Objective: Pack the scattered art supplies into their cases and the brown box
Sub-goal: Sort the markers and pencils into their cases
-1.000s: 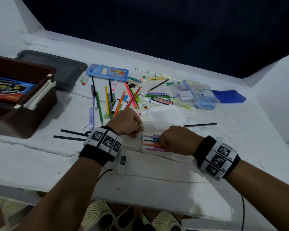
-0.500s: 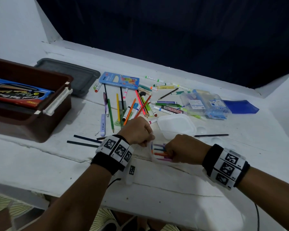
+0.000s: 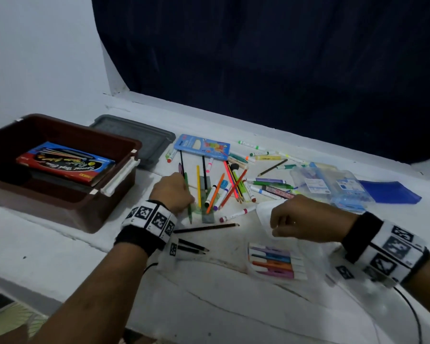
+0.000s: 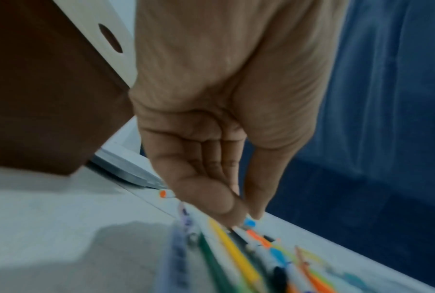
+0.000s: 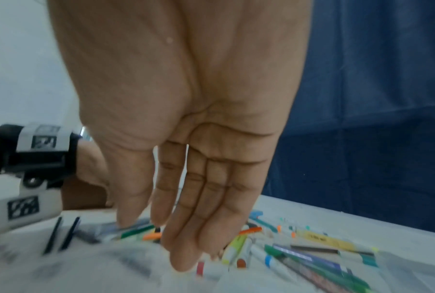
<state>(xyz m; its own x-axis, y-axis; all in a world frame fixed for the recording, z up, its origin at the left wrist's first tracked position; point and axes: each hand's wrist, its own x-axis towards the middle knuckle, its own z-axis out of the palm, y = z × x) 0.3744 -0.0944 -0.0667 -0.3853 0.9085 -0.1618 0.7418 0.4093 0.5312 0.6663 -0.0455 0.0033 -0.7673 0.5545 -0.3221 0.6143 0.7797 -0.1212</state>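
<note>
Left hand [image 3: 171, 192] over loose coloured pencils and markers [image 3: 216, 189] on white desk [image 3: 60, 244], fingertips nearly pinched, holding nothing. Right hand [image 3: 305, 219] relaxed, empty. Filled clear marker case [image 3: 276, 263] nearby; brown plastic box [image 3: 60, 194] leftward.

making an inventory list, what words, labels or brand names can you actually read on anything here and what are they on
"NEON": on the blue flat pencil case, read sideways; its smaller print is too small.
Red and blue box in the brown box: gold script, upside down, too blurred to read.
Clear plastic case: white labels, print too small.
Yellow marker: dark print, blurred.
Wristbands: square coded patterns, no words.
</note>
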